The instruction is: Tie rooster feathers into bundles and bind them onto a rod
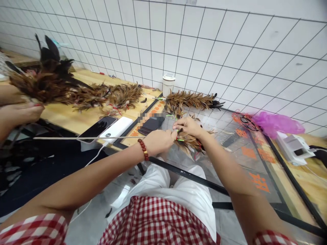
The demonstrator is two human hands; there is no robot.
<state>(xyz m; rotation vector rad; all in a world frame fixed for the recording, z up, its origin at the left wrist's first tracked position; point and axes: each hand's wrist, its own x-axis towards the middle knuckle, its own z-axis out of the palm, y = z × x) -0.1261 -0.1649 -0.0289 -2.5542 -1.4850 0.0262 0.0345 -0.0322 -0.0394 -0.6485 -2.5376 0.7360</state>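
Observation:
My left hand [163, 141], with a beaded bracelet [143, 149] at the wrist, is closed round a thin pale stick [76, 138] that juts out far to the left. Touching its fingertips, my right hand [189, 126] is pinched shut; what lies between its fingers is too small to make out. Brown feathers [187, 143] with bits of green and red cord spread below and beside both hands. Just behind them, a long bundle of brown feathers [190, 99] with dark tips lies on the glass tabletop [217, 122].
A co-worker's hands [21, 114] hold brown and black feathers [43, 78] at the left. More feather bundles [125, 95] lie on the wooden table [65, 117]. Nearby are a white power bank [116, 130], phones [152, 124], a lidded cup [168, 85], glasses [249, 123] and a pink plastic bag [278, 122].

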